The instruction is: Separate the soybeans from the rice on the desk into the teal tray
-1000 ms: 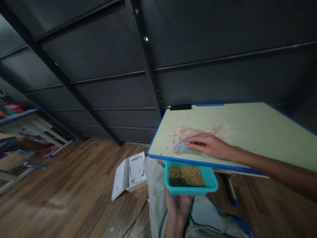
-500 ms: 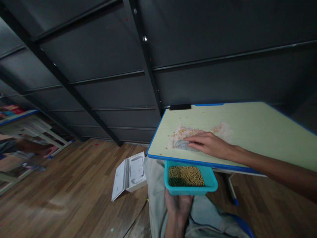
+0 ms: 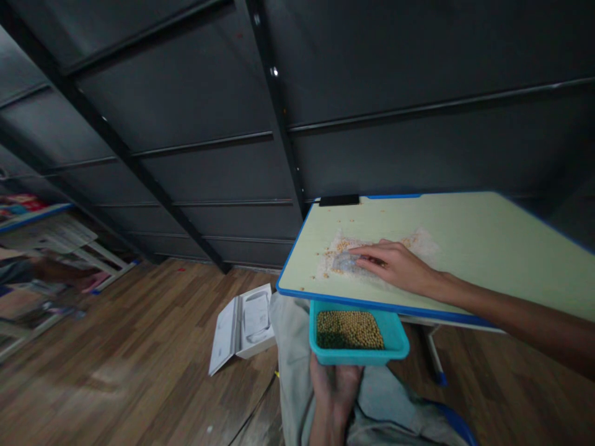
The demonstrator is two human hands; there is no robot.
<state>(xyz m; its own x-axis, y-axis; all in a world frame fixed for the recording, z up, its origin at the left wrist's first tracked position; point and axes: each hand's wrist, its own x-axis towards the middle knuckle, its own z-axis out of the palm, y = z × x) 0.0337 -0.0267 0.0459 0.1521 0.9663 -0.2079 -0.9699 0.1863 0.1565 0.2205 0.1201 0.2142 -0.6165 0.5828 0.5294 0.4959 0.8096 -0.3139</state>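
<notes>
My left hand [image 3: 335, 383] is under a turquoise plastic tray [image 3: 395, 354], holding it up just below the table's front edge. In the tray lie yellow soybeans [image 3: 365, 329] and smaller green beans [image 3: 329, 329], side by side. On the pale table top my right hand [image 3: 395, 263] grips a clear, see-through plastic piece [image 3: 344, 262] whose exact kind I cannot make out. Its fingers are bent over the piece, low against the surface. White grains [image 3: 425, 244], apparently rice, and scattered soybeans [image 3: 343, 246] lie around it.
The table [image 3: 469, 238] has a blue rim, and a black flat object [image 3: 339, 200] sits at its back edge. A dark panelled wall [image 3: 418, 155] stands behind. An open white box [image 3: 244, 325] is on the wooden floor. Someone's leg [image 3: 56, 271] shows at far left.
My right hand has shifted slightly, and the clear piece has moved across the grains, up off the table's front side. The tray and my left hand stay in place.
</notes>
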